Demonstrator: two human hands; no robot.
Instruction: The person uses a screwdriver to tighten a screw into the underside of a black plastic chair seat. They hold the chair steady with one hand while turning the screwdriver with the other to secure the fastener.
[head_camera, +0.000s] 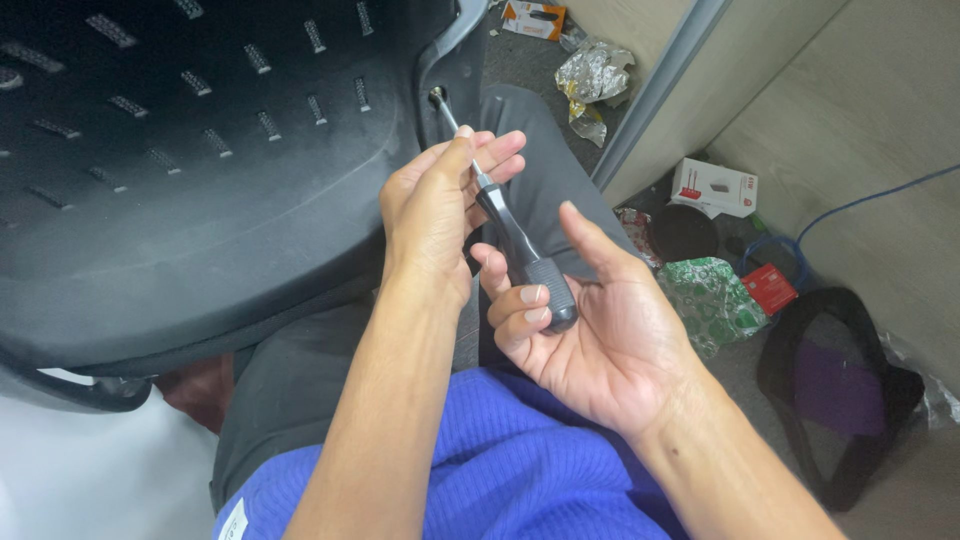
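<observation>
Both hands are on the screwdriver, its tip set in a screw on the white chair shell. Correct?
Not quite: the head view shows the chair shell is black, not white. The left hand and right hand do hold the screwdriver, its tip at a screw.

The screwdriver (520, 250) tip is sunk in a hole above the left hand (430, 215), so its bit cannot be made out. Part of the shaft hides behind that hand's fingers. The black perforated chair shell (180, 170) left of the hands runs off the top and left edges. Right of the right hand (590, 320), a black bag (850, 400) is cut by the frame
</observation>
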